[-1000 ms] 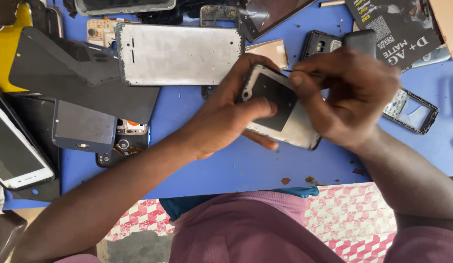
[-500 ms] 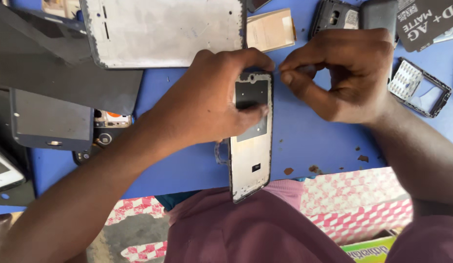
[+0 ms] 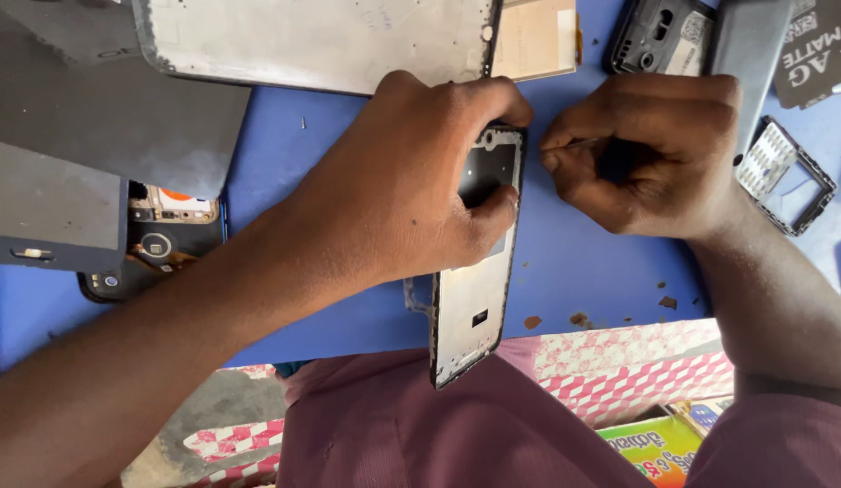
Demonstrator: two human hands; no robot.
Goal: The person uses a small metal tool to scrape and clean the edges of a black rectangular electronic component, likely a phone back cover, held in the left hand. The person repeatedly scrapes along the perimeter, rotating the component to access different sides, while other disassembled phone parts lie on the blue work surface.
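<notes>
The phone frame is sticking out over the near edge of the blue table, above our lap. We are clamping its upper half with our left hand, thumb pressing on its inner face. Just beside its top corner, our right hand is pinching a thin metal tool, its tip near the frame. Farther off, a large grey panel is lying flat. To the left, an opened phone is showing its insides, and a small empty frame is lying at the right.
</notes>
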